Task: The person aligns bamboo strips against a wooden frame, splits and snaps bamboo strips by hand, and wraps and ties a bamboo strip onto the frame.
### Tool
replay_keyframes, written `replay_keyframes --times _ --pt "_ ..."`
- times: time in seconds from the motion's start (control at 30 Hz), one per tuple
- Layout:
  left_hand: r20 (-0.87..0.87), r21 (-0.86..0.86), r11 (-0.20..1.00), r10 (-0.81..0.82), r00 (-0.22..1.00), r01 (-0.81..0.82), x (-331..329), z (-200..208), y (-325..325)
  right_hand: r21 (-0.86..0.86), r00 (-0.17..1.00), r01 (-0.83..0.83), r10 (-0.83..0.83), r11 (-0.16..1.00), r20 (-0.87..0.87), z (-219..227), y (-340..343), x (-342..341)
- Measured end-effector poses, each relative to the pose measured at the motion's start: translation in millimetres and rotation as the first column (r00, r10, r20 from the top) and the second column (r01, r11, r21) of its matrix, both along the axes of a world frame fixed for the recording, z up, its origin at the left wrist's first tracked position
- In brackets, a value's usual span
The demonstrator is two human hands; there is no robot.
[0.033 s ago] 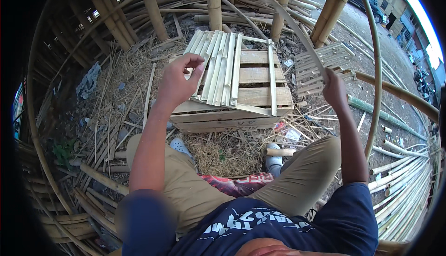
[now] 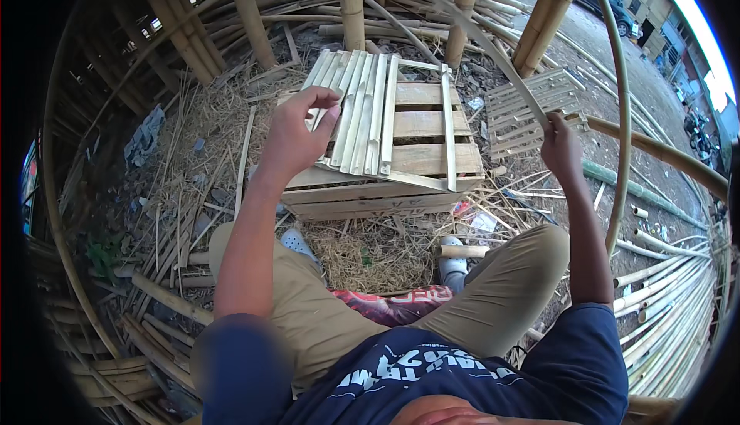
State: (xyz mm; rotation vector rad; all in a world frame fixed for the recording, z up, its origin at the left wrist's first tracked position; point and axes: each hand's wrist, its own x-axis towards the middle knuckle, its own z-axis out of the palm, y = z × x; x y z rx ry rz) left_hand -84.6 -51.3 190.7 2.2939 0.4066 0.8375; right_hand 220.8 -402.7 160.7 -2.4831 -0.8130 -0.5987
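Note:
A row of pale bamboo slats point(image 2: 362, 117) lies side by side across the left part of a wooden crate point(image 2: 370, 208). Over the leftmost slats is my left hand point(image 2: 299, 128), with its fingers curled and thumb and forefinger close together; whatever sits between them is too small to make out. My right hand point(image 2: 562, 147), raised off to the right of the crate, is closed round one end of a long, flat, greyish blade-like strip point(image 2: 501, 59). That strip slants away up and left, its far end blurred. One separate slat point(image 2: 449, 128) runs along the crate's right side.
A slatted bamboo panel point(image 2: 532, 113) lies on the ground right of the crate. Upright bamboo posts point(image 2: 351, 9) stand behind it, before stacked poles. A bent bamboo pole point(image 2: 623, 117) rises beyond my right arm. Cut bamboo lengths point(image 2: 663, 309) fan out at lower right. Shavings litter the ground.
My right hand has shifted slightly to the right with the strip. The left hand stays over the slats.

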Motion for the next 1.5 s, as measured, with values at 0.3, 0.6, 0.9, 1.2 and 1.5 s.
replay_keyframes --times 0.3,0.6,0.9,1.2,1.5 --pt "0.168 0.754 0.642 0.018 0.986 -0.140 23 18 -28 -0.123 0.954 -0.234 0.252 0.965 0.164 53 -109 -50" --pt "-0.222 0.522 0.795 -0.222 0.949 0.308 25 3 -51 -0.087 0.926 -0.359 0.367 0.929 0.088 48 -128 -66" --pt "-0.273 0.492 0.817 -0.185 0.944 0.302 25 -7 -48 -0.219 0.938 -0.310 0.335 0.925 0.085 64 -34 -105" --pt "-0.222 0.492 0.838 -0.140 0.965 0.235 25 -4 -46 -0.283 0.851 -0.497 0.524 0.820 0.025 22 110 -128" --pt "-0.294 0.602 0.795 0.133 0.946 0.075 39 -32 -7 -0.156 0.809 -0.554 0.573 0.818 0.129 -27 150 -102"
